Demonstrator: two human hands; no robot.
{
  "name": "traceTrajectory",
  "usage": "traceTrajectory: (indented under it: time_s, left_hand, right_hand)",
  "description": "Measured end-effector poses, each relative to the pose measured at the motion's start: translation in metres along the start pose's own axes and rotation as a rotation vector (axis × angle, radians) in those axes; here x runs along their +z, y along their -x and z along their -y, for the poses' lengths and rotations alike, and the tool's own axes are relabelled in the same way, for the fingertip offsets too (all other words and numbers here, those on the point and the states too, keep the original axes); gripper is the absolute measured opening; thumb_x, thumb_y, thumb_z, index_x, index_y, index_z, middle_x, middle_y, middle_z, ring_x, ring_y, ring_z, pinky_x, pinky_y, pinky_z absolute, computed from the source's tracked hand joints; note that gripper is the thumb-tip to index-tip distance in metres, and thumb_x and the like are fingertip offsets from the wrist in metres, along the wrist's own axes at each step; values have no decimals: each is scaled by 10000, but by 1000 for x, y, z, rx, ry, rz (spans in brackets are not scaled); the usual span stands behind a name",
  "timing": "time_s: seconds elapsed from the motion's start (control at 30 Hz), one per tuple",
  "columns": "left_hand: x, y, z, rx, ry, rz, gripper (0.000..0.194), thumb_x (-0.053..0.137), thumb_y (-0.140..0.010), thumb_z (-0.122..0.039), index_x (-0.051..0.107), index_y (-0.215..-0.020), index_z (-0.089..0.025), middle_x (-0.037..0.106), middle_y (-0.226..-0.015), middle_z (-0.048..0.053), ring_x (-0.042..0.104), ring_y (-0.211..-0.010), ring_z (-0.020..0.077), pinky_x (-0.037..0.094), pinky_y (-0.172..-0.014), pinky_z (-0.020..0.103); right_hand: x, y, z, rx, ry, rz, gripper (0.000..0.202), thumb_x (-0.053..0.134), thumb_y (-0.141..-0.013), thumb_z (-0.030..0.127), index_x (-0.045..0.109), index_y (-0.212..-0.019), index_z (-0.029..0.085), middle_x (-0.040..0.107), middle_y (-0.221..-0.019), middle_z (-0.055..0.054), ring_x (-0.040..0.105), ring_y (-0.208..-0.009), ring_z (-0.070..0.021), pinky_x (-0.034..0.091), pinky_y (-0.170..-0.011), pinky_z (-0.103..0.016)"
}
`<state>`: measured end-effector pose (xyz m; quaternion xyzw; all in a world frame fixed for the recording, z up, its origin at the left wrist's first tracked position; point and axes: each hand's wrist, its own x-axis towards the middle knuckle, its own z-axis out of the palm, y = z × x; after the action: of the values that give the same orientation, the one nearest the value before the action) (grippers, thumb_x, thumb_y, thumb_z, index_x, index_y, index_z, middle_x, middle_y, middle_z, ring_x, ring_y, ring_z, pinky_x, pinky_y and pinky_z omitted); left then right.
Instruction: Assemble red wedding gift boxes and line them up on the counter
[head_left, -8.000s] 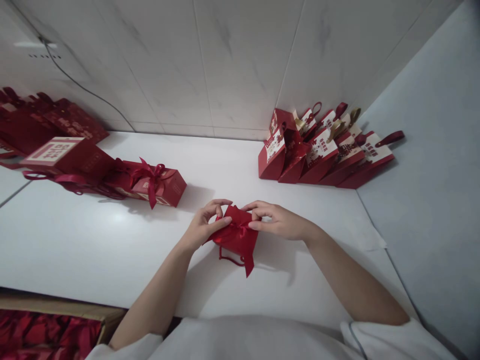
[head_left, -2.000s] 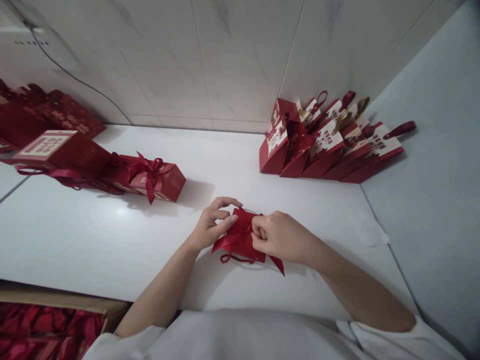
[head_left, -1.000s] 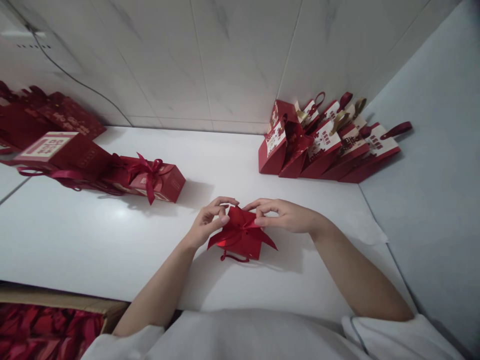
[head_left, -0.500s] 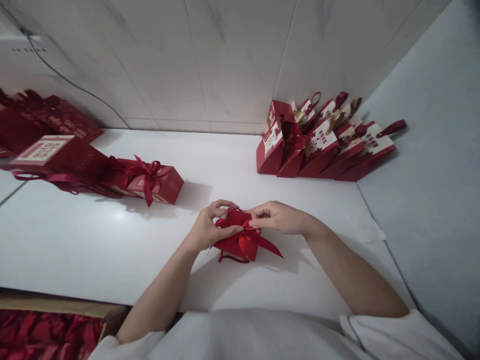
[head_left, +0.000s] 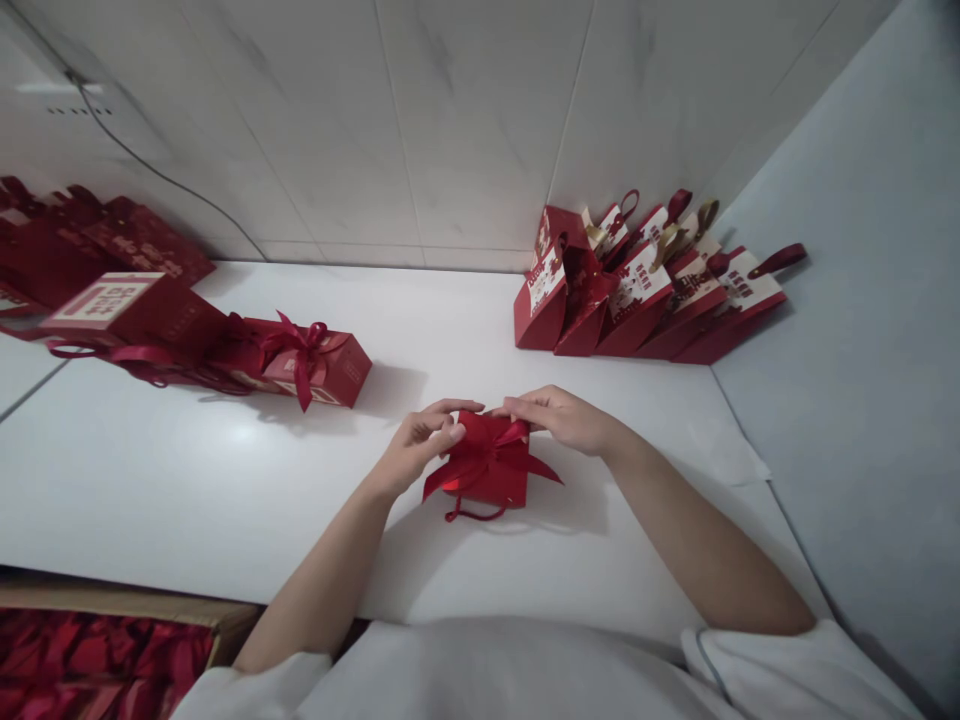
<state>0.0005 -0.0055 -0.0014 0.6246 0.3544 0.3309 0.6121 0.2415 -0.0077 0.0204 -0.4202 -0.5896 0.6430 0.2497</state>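
Observation:
A small red gift box (head_left: 510, 490) sits on the table in front of me, with a red ribbon bow (head_left: 491, 455) across its top. The ribbon's two tails spread left and right, and a cord handle (head_left: 484, 517) hangs at the near side. My left hand (head_left: 420, 445) is closed on the box's left far edge, thumb on top. From the right, my right hand (head_left: 570, 417) pinches the bow's right loop at the box's far right corner. Its lower fingertips are partly hidden.
Several red gift boxes with ribbon loops (head_left: 622, 290) stand at the back right against the wall. More red boxes (head_left: 322, 370) line the left side. A carton (head_left: 240, 630) full of red ribboned items is at lower left. A cable (head_left: 165, 175) runs down the wall.
Both hands have moved apart from the knot toward the box's far corners. The bow now lies spread, with a tail showing on the left as well. The box has turned slightly.

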Motion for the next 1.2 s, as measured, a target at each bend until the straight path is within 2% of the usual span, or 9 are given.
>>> traceTrajectory:
  time_s: [0.2, 0.43, 0.6, 0.7, 0.8, 0.9, 1.0, 1.1, 1.2]
  left_hand:
    - [-2, -1, 2, 37, 140, 64, 507, 516, -951, -390, 581, -505, -159, 695, -1167, 102, 648, -1039, 270, 478, -951, 448]
    - [-4, 0, 8, 3, 99, 82, 411, 633, -888, -380, 565, -565, -134, 698, -1095, 120, 639, -852, 196, 468, -677, 306]
    - [-1, 0, 7, -28, 46, 77, 398, 615, -903, -386, 589, -607, -120, 710, -1004, 116, 603, -781, 157, 416, -621, 264]
    - [-1, 0, 8, 19, 47, 105, 365, 559, -939, -381, 638, -690, -126, 693, -1029, 114, 619, -838, 174, 449, -696, 284]
    - [-7, 1, 8, 102, 108, 152, 231, 559, -938, -397, 627, -968, -178, 636, -1181, 117, 604, -1092, 254, 468, -915, 376]
    - [-19, 4, 3, 144, -12, 232, 483, 619, -879, -492, 520, -1281, -243, 491, -1394, 135, 458, -1322, 327, 354, -1102, 505]
    - [-30, 9, -3, 124, -238, 367, 954, 780, -716, -533, 305, -1502, -280, 325, -1540, 160, 282, -1445, 373, 212, -1182, 558]
    - [-32, 14, -1, 83, -355, 476, 1385, 905, -560, -432, -36, -1569, -311, 213, -1594, 190, 229, -1468, 396, 257, -1161, 567]
    - [-27, 14, 6, 39, -457, 450, 1428, 902, -568, -363, -127, -1556, -304, 286, -1557, 205, 293, -1437, 405, 327, -1114, 574]
  right_hand:
    - [2, 4, 4, -57, 112, 24, 577, 449, -924, 648, 605, -622, 182, 582, -628, -4, 587, -770, -170, 414, -909, -343]
    - [5, 2, 2, -87, 62, 77, 498, 444, -958, 580, 723, -1020, 173, 602, -725, -4, 559, -789, -159, 425, -859, -316]
    - [7, 0, 0, -91, 74, 88, 504, 456, -951, 577, 727, -898, 155, 556, -661, 7, 519, -677, -139, 430, -769, -303]
    - [7, 1, 0, -89, 93, 83, 491, 455, -949, 575, 718, -869, 168, 583, -693, 1, 525, -669, -139, 441, -754, -308]
    - [4, 1, 0, -120, 79, 58, 449, 464, -953, 551, 701, -864, 180, 673, -876, -41, 606, -878, -187, 451, -889, -345]
    - [-4, 5, 2, -150, 76, -16, 356, 498, -951, 515, 673, -969, 206, 666, -1166, -59, 581, -1137, -223, 400, -1038, -394]
    - [-16, 15, 8, -139, 163, -117, 336, 514, -945, 513, 636, -1113, 249, 603, -1319, -51, 542, -1233, -240, 379, -1081, -429]
    - [-26, 29, 16, -82, 292, -93, 354, 513, -940, 524, 625, -1158, 267, 622, -1293, -51, 560, -1222, -257, 423, -1047, -437]
    - [-30, 40, 21, -53, 452, -10, 366, 518, -940, 512, 607, -1207, 279, 620, -1301, -53, 566, -1224, -266, 447, -1031, -440]
